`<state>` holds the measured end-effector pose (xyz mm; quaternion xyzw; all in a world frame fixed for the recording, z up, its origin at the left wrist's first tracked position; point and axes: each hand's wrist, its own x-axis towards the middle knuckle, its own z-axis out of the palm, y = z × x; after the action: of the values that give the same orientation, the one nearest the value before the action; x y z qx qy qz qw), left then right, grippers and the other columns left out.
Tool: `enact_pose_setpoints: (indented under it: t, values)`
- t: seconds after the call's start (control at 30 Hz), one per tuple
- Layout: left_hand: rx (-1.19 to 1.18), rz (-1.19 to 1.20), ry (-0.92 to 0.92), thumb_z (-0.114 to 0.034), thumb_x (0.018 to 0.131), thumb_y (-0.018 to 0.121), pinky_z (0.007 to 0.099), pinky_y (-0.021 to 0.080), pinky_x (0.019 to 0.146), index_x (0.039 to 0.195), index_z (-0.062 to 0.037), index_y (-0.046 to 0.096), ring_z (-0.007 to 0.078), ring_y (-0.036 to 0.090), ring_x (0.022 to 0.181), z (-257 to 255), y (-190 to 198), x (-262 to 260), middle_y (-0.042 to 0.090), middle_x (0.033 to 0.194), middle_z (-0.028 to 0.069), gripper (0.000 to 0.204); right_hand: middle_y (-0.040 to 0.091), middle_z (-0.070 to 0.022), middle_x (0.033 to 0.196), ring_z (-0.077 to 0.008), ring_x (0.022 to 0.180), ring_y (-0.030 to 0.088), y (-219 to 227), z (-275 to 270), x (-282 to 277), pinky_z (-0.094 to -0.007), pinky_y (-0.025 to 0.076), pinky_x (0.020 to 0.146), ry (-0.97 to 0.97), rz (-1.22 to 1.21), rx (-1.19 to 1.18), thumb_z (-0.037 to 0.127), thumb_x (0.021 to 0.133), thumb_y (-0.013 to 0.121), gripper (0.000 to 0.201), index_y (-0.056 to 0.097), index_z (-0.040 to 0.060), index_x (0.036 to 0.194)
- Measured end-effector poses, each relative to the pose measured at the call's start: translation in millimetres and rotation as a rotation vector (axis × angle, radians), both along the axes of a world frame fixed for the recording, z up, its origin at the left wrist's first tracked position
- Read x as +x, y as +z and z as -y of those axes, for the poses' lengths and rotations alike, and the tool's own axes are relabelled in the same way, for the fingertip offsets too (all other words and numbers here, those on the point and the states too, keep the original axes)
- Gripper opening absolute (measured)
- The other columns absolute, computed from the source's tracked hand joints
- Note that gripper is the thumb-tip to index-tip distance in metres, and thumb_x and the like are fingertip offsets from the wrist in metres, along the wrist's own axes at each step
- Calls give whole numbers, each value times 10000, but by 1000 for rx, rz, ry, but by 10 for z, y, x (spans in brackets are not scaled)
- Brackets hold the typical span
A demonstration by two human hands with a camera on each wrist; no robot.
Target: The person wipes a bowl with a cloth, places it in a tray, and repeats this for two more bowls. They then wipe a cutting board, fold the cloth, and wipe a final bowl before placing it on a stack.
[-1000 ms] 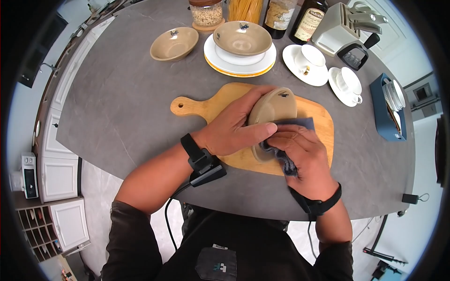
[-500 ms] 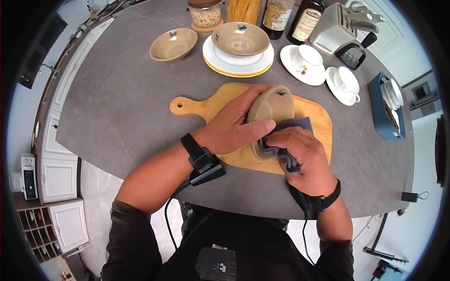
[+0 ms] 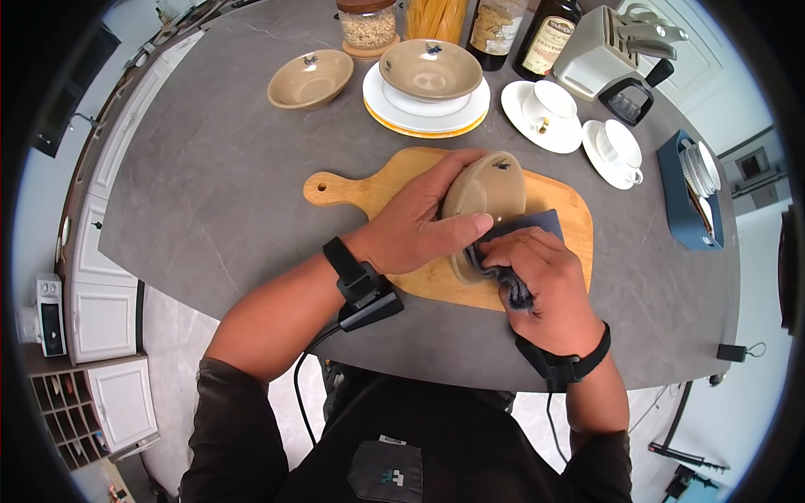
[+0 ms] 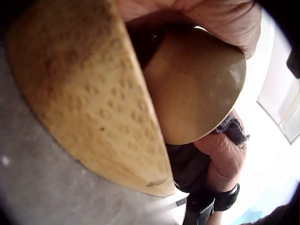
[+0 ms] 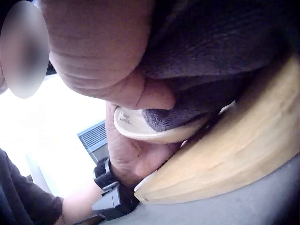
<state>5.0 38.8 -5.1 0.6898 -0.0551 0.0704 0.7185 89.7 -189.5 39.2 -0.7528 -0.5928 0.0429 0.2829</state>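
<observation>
A beige bowl [image 3: 490,194] is tilted on its side over the wooden board [image 3: 402,172]. My left hand [image 3: 423,226] grips it from the left, thumb across the near side. My right hand [image 3: 545,277] holds a dark grey cloth [image 3: 537,223] bunched in its fingers against the bowl's lower right part. In the left wrist view the bowl [image 4: 201,84] shows its smooth brown surface, with the cloth [image 4: 187,161] below it. In the right wrist view the cloth [image 5: 201,89] covers part of the bowl [image 5: 133,123] beside the right thumb.
Behind the board stand a beige bowl [image 3: 310,81], another bowl [image 3: 430,71] on stacked plates [image 3: 386,113], a jar [image 3: 367,27], bottles [image 3: 545,40], two white cups [image 3: 551,101] on saucers and a toaster [image 3: 594,52]. A blue bin [image 3: 688,201] with dishes is at right.
The cloth and right fingers have shifted slightly against the bowl. My left hand keeps its grip, and the bowl's tilt looks about the same.
</observation>
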Motion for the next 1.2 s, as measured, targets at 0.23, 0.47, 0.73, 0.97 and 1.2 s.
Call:
enact_pose_setpoints:
  t: [0.23, 0.47, 0.73, 0.97, 1.2]
  values:
    - [37, -4, 6, -387, 990, 738, 380, 434, 1194, 1654, -9, 362, 193, 533, 1410, -13, 26, -16, 552, 1529, 114, 852, 766, -98, 1187, -324, 1213, 693, -208, -70, 112, -443, 545, 976, -49, 361, 145, -45, 637, 755, 425, 745, 39, 1054]
    - [26, -1, 9, -386, 990, 734, 379, 435, 1191, 1641, -8, 381, 193, 535, 1402, -12, 25, -7, 554, 1520, 116, 831, 764, -100, 1177, -325, 1177, 699, -90, -22, 2, -451, 547, 984, -77, 193, 51, -50, 614, 761, 432, 747, 34, 1038]
    - [6, 62, 22, -361, 994, 766, 387, 491, 1132, 1581, 22, 440, 215, 592, 1316, -7, -28, 11, 599, 1431, 136, 773, 759, -89, 1153, -316, 1150, 698, -168, -70, 80, -438, 544, 952, -72, 214, 133, -48, 652, 750, 410, 750, 53, 1050]
    - [28, 85, 14, -349, 966, 775, 404, 474, 1156, 1581, 27, 441, 248, 584, 1347, -25, -57, 59, 586, 1456, 158, 794, 760, -75, 1137, -311, 1132, 689, -119, -79, 125, -434, 543, 940, -129, 275, 127, -45, 646, 747, 418, 750, 49, 1054]
    - [-40, 5, -19, -475, 948, 765, 404, 417, 1217, 1655, 12, 342, 224, 518, 1444, -22, -87, 64, 527, 1556, 135, 958, 762, -96, 1067, -336, 966, 683, -29, -6, 224, -441, 570, 836, 14, -186, 76, -108, 624, 758, 458, 738, 34, 1059]
